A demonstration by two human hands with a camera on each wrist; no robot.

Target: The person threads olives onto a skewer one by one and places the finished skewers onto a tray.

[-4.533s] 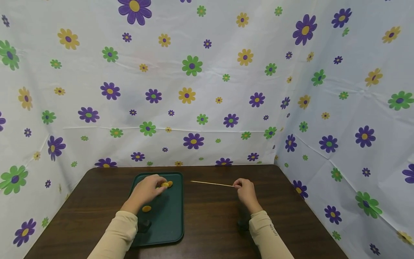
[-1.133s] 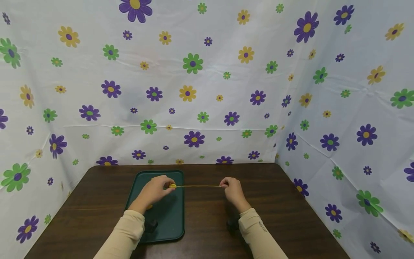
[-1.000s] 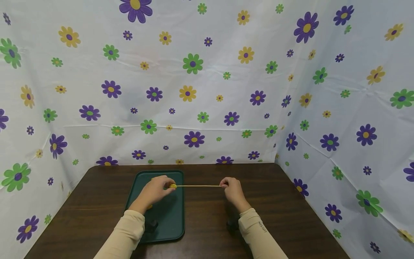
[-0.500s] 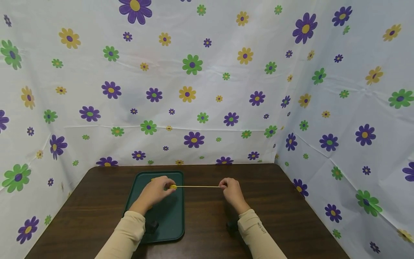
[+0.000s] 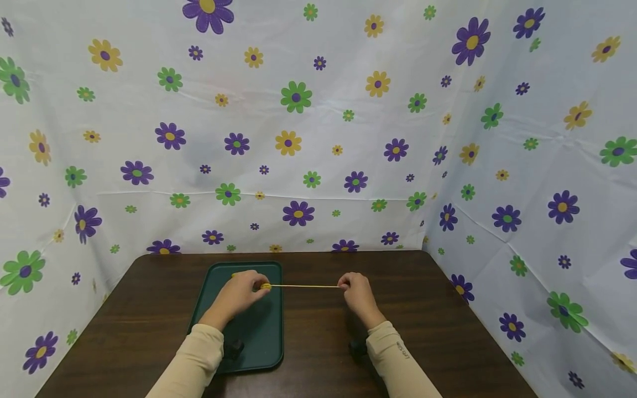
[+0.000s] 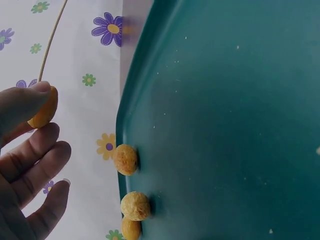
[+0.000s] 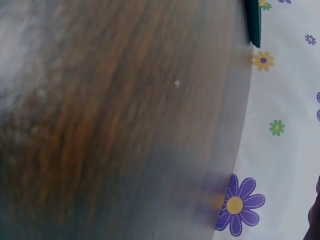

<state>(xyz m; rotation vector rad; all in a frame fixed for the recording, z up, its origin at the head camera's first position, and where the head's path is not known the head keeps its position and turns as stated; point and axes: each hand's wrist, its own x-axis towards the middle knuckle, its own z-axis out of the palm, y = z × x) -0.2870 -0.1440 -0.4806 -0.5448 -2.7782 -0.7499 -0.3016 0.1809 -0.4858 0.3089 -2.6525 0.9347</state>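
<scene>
Left hand [image 5: 236, 293], fingers closed, pinching yellow ball [image 6: 46, 112] above green tray [image 5: 261, 337]; right hand [image 5: 359, 294], fingers closed, pinching thin stick [image 5: 306, 286], far end meeting ball; other balls [image 6: 135, 205] lying in tray.

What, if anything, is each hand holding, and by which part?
The left hand pinches a golden ball by its sides; the right hand holds a wooden skewer by the end farthest from the ball.

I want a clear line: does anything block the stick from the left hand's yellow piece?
Nothing visible does: the stick runs from the right hand to the yellow piece pinched by the left hand. I cannot tell whether its tip is inside.
</scene>
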